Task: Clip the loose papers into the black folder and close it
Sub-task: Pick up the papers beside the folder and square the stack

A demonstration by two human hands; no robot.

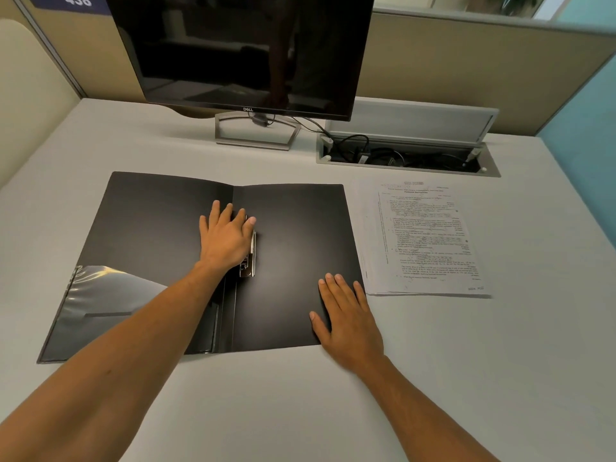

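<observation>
Black folder (pixel 293 248) spread open on grey counter (pixel 266 401) below "DELL" monitor (pixel 246 51), left hand (pixel 228 236) flat over metal spring clip (pixel 248 258), right hand (pixel 348 323) flat on folder's right edge, printed papers (pixel 430 238) stacked just beside, "438" tag (pixel 77 0) top left.

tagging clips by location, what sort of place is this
Most likely an office cubicle: beige fabric partition walls enclose a pale grey desk, with a black flat-screen monitor and a recessed metal cable tray at the back.
</observation>
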